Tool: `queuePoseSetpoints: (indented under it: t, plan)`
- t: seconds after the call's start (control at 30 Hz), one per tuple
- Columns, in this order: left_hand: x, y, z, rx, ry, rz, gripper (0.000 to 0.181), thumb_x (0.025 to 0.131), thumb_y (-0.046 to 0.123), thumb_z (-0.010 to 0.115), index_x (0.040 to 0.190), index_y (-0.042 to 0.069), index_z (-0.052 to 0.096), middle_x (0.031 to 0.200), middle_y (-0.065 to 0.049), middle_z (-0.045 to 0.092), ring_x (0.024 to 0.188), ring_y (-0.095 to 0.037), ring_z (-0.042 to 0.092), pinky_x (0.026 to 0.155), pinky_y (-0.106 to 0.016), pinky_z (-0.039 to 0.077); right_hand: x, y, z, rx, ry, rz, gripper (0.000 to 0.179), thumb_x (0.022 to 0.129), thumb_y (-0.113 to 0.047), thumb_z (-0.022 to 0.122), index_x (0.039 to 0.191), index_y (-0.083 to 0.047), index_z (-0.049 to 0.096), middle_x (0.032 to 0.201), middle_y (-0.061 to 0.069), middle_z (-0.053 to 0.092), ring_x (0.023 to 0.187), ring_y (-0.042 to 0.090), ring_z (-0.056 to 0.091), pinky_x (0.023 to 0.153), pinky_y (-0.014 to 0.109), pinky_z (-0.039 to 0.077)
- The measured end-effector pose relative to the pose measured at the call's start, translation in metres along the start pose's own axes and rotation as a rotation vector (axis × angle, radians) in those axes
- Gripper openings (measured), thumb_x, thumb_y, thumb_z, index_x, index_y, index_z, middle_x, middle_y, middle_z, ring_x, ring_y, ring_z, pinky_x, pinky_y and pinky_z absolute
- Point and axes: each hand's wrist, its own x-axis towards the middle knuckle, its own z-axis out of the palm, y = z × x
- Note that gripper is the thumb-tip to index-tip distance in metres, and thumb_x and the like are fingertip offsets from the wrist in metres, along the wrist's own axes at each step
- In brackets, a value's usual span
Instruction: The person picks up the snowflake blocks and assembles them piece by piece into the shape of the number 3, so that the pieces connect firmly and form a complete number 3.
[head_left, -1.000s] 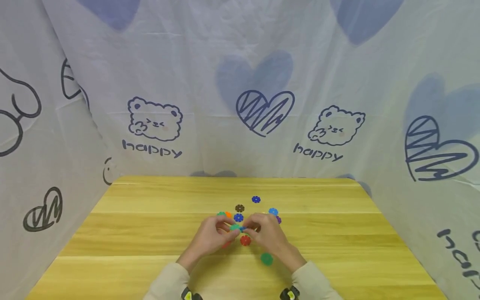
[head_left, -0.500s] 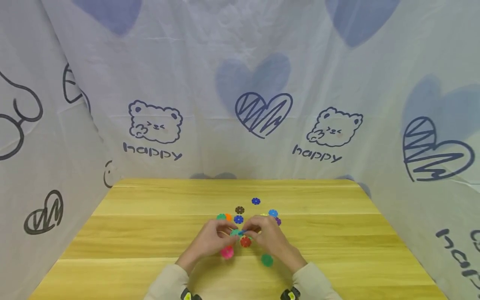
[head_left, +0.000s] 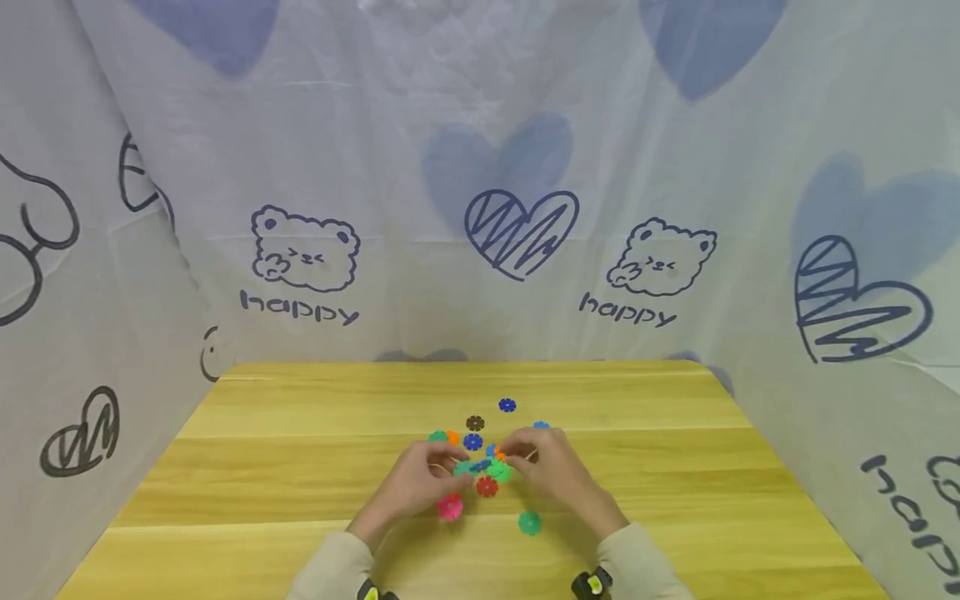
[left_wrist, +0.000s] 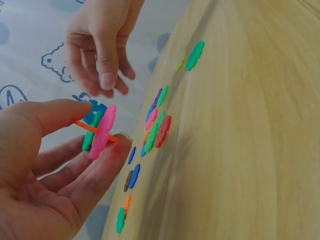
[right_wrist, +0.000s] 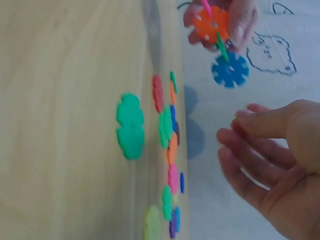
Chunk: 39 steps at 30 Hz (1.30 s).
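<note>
A joined cluster of notched discs is held raised over the tabletop, its orange disc pinched between the thumb and fingers of the left hand; by that grip, it may be judged, the blue disc at one end is left free of the fingers. The pink disc and the green disc are slotted onto opposite edges of the orange one, and the blue one is carried by the green. Nothing is gripped by the right hand, which is held loosely curled and apart from the cluster. Loose discs are spread beneath and around both hands, probably so that little reach is needed; among them a red disc and a brown disc are seen. In the head view the orange disc is mostly hidden by the left hand, and an orange piece seems to be touched by the right fingertips; in the wrist views nothing is seen between those fingers, and the cluster's order is laid bare.
</note>
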Motion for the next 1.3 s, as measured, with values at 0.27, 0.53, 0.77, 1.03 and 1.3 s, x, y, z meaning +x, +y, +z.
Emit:
queuePoseSetpoints:
  t: [0.27,0.53,0.77,1.03,1.3]
  plan:
    - [0.003,-0.003,-0.001,0.024,0.008,0.014,0.042,0.087,0.026,0.083,0.120,0.003,0.072,0.107,-0.009,0.071,0.088,-0.016,0.066,0.075,-0.023,0.058,-0.004,0.016,-0.028,-0.145,-0.088,0.160,0.008,0.090,-0.002,0.075,0.097,-0.005,0.076,0.089,0.001,0.073,0.080,0.013,0.062,0.069,0.021,0.052]
    - [0.005,-0.004,-0.001,0.055,0.036,0.005,0.039,0.089,0.030,0.082,0.119,0.007,0.074,0.105,-0.007,0.071,0.087,-0.015,0.066,0.078,-0.030,0.057,-0.014,0.027,-0.038,-0.207,-0.179,0.254,0.014,0.081,0.001,0.083,0.091,-0.006,0.076,0.089,0.005,0.073,0.084,0.017,0.066,0.077,0.034,0.060]
    - [0.005,-0.004,0.000,0.055,0.031,0.014,0.044,0.089,0.035,0.081,0.121,0.005,0.073,0.104,-0.005,0.071,0.088,-0.015,0.066,0.079,-0.029,0.057,-0.019,0.031,-0.034,-0.205,-0.215,0.266,0.022,0.074,0.005,0.085,0.089,-0.007,0.074,0.088,0.005,0.071,0.083,0.018,0.063,0.076,0.036,0.059]
    - [0.001,-0.004,0.000,0.071,0.040,0.021,0.044,0.088,0.033,0.082,0.122,0.007,0.073,0.103,-0.004,0.071,0.090,-0.015,0.065,0.081,-0.029,0.057,-0.022,0.035,-0.034,-0.195,-0.240,0.226,0.022,0.073,0.004,0.086,0.088,-0.007,0.073,0.085,0.004,0.069,0.081,0.015,0.060,0.072,0.027,0.055]
    - [0.000,-0.004,-0.002,0.062,0.053,0.018,0.040,0.088,0.030,0.083,0.120,0.007,0.074,0.103,-0.004,0.071,0.090,-0.014,0.065,0.082,-0.028,0.057,-0.023,0.035,-0.037,-0.169,-0.273,0.187,0.021,0.073,0.004,0.085,0.088,-0.004,0.073,0.084,0.004,0.070,0.079,0.014,0.060,0.070,0.021,0.053]
